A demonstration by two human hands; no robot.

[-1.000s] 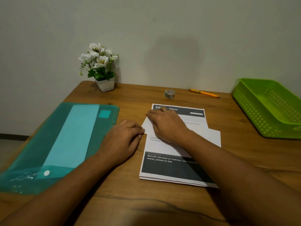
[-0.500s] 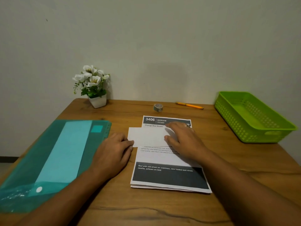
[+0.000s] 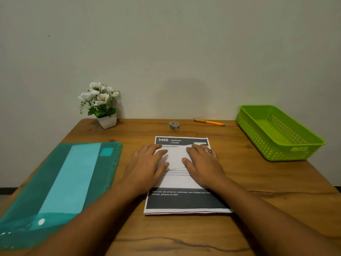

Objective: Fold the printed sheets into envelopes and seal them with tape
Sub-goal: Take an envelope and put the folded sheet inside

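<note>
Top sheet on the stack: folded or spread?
Folded. The top sheet shows a blank white face, smaller than the printed stack under it; left hand and right hand press on it.

On the brown wooden table (image 3: 184, 237), the stack of printed paper sheets (image 3: 184, 202) lies in the middle. A folded white paper piece (image 3: 176, 157) lies on the stack, with the left hand (image 3: 147, 169) flat on its left part and the right hand (image 3: 203, 167) flat on its right. The teal plastic folder (image 3: 55, 182) lies left of the stack, and the green perforated plastic basket (image 3: 258, 139) stands well apart to the right. Behind the stack sits the small grey tape roll (image 3: 174, 125), with the orange pen (image 3: 209, 122) to its right (both near the wall). The white pot of flowers (image 3: 107, 121) stands at the back left.
</note>
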